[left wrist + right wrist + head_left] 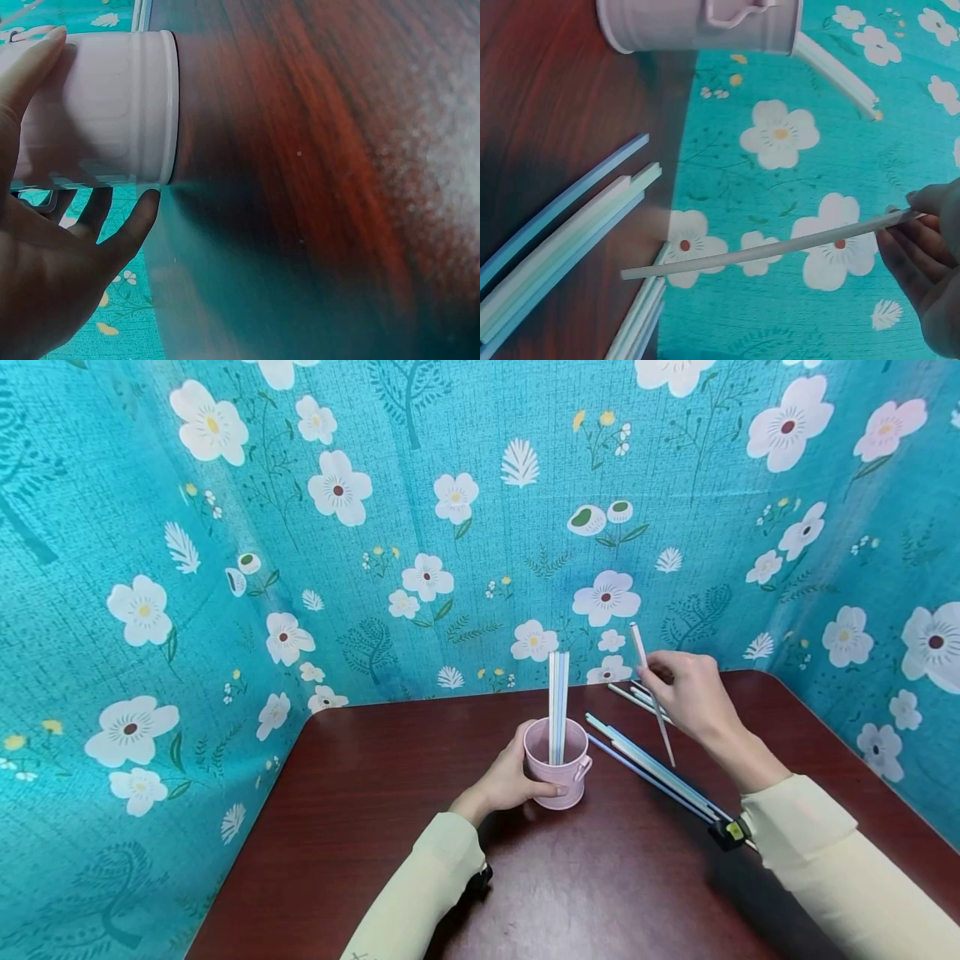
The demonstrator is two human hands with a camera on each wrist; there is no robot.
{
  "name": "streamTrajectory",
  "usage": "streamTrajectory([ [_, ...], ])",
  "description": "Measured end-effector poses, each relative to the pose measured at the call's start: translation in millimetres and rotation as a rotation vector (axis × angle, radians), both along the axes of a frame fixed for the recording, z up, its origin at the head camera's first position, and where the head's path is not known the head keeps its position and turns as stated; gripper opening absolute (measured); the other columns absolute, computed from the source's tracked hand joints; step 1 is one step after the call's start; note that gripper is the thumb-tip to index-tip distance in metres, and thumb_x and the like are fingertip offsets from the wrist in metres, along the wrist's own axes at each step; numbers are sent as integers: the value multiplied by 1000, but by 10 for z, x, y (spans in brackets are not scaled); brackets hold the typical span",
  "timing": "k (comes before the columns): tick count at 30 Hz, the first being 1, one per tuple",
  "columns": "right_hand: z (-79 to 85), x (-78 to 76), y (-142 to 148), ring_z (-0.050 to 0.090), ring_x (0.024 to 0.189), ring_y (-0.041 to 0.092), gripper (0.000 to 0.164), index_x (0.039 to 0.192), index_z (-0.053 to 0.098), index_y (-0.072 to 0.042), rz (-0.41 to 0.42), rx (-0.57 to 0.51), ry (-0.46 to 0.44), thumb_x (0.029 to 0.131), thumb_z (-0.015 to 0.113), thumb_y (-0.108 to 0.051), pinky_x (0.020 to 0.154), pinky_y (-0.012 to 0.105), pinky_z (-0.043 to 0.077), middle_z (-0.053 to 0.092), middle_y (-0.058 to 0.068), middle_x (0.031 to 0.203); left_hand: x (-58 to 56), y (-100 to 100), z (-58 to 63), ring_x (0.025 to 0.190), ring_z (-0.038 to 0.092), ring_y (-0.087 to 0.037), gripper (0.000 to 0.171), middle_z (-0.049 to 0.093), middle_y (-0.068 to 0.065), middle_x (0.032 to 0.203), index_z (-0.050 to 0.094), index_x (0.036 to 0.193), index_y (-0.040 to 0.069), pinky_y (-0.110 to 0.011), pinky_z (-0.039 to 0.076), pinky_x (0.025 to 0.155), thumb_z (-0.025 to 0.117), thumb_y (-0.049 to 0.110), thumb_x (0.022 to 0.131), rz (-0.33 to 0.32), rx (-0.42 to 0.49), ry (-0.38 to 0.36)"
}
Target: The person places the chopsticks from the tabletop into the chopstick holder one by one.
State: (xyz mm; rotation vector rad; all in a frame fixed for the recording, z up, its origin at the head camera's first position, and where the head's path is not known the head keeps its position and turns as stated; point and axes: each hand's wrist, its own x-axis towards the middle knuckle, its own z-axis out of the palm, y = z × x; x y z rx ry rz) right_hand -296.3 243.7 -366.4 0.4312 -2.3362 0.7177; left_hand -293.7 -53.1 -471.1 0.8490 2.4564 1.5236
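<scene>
A small pink bucket (553,783) stands upright on the table. My left hand (512,778) grips its side, the thumb across the front and the fingers behind; the left wrist view shows the thumb (39,61) on the wall. A few white and blue sticks (558,702) lean up out of the bucket. To the right, my right hand (696,695) pinches a slim white stick (664,735), long like a chopstick, near its upper part. It is held in the air at a slant, its lower end over the table sticks in the head view.
Right of the bucket lie several blue, white and pale green sticks (660,767), with another group (633,700) farther back. The dark red-brown table (375,768) ends at a flowered turquoise cloth (420,535) hanging behind and at both sides.
</scene>
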Motion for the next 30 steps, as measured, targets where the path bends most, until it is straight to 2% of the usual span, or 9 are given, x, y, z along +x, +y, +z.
streamTrajectory([
  [2, 33, 7, -18, 68, 70, 23, 7, 99, 76, -1, 19, 0, 36, 94, 73, -5, 62, 41, 54, 74, 12, 84, 15, 3, 15, 132, 51, -28, 106, 53, -3, 143, 27, 156, 19, -46, 37, 114, 93, 10, 73, -2, 16, 2],
  [5, 80, 28, -46, 69, 71, 22, 7, 99, 77, -2, 41, 7, 76, 94, 73, -5, 63, 42, 55, 74, 10, 85, 83, 7, 130, 133, 50, -34, 104, 52, -11, 144, 27, 156, 11, -49, 36, 115, 91, 3, 74, -13, 34, -8],
  [8, 119, 46, -71, 68, 68, 18, 6, 98, 77, -3, 57, 8, 110, 93, 75, -4, 63, 27, 53, 73, 8, 82, 164, 8, 256, 132, 49, -39, 102, 52, -17, 143, 26, 155, 5, -48, 37, 114, 88, -2, 74, -23, 41, -16],
  [10, 144, 52, -85, 69, 68, 18, 6, 98, 77, -2, 72, -5, 134, 92, 75, -4, 65, 13, 48, 73, 8, 81, 146, 9, 232, 132, 49, -39, 102, 51, -16, 144, 26, 155, 6, -47, 37, 114, 89, -1, 74, -25, 38, -14],
  [13, 176, 62, -109, 72, 69, 21, 8, 99, 77, -1, 98, -44, 146, 91, 76, -3, 69, 0, 40, 74, 9, 83, 65, 9, 95, 131, 51, -30, 105, 53, -8, 143, 26, 156, 14, -45, 38, 114, 91, 5, 74, -12, 22, 1],
  [15, 195, 74, -128, 74, 71, 23, 9, 100, 77, -1, 109, -75, 146, 92, 76, -4, 72, -1, 41, 75, 9, 84, 13, 7, 17, 132, 51, -26, 106, 52, -3, 144, 26, 156, 19, -44, 37, 115, 92, 9, 74, -5, 11, -1],
  [19, 235, 86, -170, 73, 70, 19, 9, 101, 77, -2, 115, -123, 146, 93, 75, -7, 72, 1, 43, 75, 8, 83, -4, -1, -7, 131, 51, -22, 105, 52, 2, 143, 27, 155, 23, -41, 39, 114, 94, 15, 74, 1, -7, 3],
  [26, 324, 110, -229, 67, 66, 1, 9, 99, 77, -2, 140, -248, 137, 94, 76, -10, 61, 8, 46, 75, 9, 81, -6, 2, -8, 132, 50, -23, 106, 51, 2, 144, 25, 156, 23, -40, 39, 114, 93, 15, 74, -5, -19, 0],
  [30, 364, 115, -237, 68, 66, 2, 10, 100, 77, -2, 138, -320, 104, 94, 75, -11, 60, 10, 47, 76, 11, 83, -2, 4, -9, 131, 51, -22, 105, 52, 2, 142, 26, 155, 22, -40, 39, 113, 93, 14, 74, -2, -11, 1],
])
